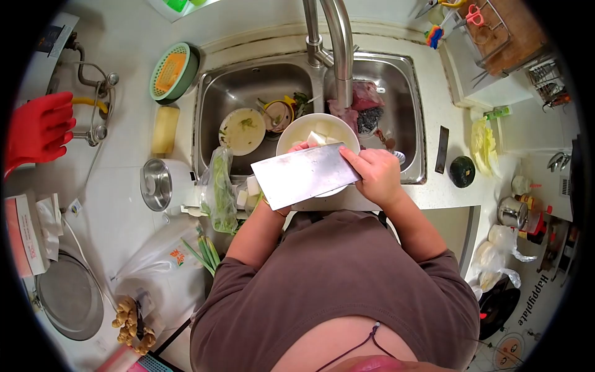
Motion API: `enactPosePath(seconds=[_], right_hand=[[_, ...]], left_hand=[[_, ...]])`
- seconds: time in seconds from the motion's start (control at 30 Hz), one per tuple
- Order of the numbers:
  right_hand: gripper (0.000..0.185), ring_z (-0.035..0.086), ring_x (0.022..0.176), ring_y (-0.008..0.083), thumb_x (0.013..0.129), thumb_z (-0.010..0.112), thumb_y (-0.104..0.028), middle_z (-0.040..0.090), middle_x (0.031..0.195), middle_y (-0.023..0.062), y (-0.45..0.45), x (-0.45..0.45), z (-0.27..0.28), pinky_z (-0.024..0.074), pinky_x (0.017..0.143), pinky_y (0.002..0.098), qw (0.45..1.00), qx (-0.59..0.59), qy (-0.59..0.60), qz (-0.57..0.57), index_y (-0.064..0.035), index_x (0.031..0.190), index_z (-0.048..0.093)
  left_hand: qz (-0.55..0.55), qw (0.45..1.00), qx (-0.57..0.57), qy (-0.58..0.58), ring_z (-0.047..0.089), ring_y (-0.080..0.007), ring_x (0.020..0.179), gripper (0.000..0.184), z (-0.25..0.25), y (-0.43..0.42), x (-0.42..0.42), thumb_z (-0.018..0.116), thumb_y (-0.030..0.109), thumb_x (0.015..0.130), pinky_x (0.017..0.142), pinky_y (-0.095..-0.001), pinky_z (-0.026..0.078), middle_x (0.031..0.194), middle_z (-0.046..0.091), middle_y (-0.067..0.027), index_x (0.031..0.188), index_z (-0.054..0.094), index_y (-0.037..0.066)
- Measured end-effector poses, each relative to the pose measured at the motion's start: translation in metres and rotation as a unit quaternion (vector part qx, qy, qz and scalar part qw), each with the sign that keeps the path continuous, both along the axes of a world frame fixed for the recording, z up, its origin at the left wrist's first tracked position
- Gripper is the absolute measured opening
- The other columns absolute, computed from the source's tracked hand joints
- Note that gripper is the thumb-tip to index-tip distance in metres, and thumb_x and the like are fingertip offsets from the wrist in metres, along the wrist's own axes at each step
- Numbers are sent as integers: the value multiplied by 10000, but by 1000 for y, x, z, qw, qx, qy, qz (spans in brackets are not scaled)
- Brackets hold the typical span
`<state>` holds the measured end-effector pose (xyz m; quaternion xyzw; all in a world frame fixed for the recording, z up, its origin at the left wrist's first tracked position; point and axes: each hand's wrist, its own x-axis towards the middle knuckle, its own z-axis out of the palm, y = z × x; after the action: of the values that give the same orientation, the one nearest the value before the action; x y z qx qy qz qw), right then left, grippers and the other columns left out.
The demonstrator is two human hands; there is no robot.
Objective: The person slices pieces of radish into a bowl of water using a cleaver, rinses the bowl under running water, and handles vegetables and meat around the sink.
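Note:
A broad cleaver (pixel 305 176) is gripped in my right hand (pixel 379 173), with its blade tilted across the front of a white bowl (pixel 284 137). Behind the blade, my left hand (pixel 300 147) is mostly hidden. Its visible fingers curl against a pale white chunk (pixel 317 139) at the bowl's near side. More white pieces lie inside the bowl. The bowl sits over the divider of the double sink, below the faucet (pixel 340 46).
The left sink basin (pixel 214 87) holds a plate (pixel 242 131) with scraps. Packaged meat (pixel 367 97) lies in the right basin. Bagged greens (pixel 220 192), a metal pot (pixel 156 185) and a green basket (pixel 171 71) stand left; a dark round squash (pixel 462 172) sits right.

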<state>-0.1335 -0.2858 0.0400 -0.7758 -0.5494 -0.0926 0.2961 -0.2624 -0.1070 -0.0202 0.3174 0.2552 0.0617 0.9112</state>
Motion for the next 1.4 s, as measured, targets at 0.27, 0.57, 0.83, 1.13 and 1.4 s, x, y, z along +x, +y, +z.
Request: enactPosePath(seconds=[0.27, 0.57, 0.83, 1.13, 1.4], right_hand=[[390, 603, 614, 234, 659, 662, -93, 594, 667, 39, -2, 15, -7, 463, 548, 368, 1000, -9, -10, -7, -110, 1046, 708], [264, 597, 588, 276, 769, 668, -113, 604, 662, 71, -15, 34, -41, 468, 524, 397, 990, -29, 33, -132, -126, 1029, 710], [498, 551, 570, 265, 600, 639, -49, 546, 640, 59, -5, -4, -16, 439, 524, 386, 999, 34, 21, -20, -99, 1091, 701], [557, 495, 540, 238, 544, 612, -53, 474, 616, 40, 0, -13, -14, 398, 512, 364, 997, 68, -2, 21, -70, 1095, 698], [566, 494, 537, 233, 540, 609, -52, 471, 615, 37, -2, -17, -14, 390, 507, 354, 997, 75, -2, 21, -67, 1099, 696]], left_hand=[[-71, 964, 160, -199, 565, -267, 1179, 483, -7, 9, -6, 610, 275, 917, 999, -381, 473, 1283, 574, -152, 1325, 491, 45], [-38, 996, 60, -58, 517, -135, 741, 171, 11, 14, 1, 581, 24, 919, 723, -265, 435, 927, 632, -19, 1083, 622, 1], [42, 704, 704, -78, 567, -137, 997, 304, 4, 21, 1, 707, 82, 821, 829, -290, 511, 1058, 589, -58, 1105, 618, 21], [29, 997, 39, -58, 692, -203, 895, 329, 38, 2, -3, 618, 108, 919, 769, -314, 600, 1056, 679, -136, 1227, 558, 10], [16, 993, -113, -35, 695, -173, 857, 171, 41, 1, 2, 571, 118, 957, 694, -270, 598, 1012, 688, -101, 1092, 618, 24]])
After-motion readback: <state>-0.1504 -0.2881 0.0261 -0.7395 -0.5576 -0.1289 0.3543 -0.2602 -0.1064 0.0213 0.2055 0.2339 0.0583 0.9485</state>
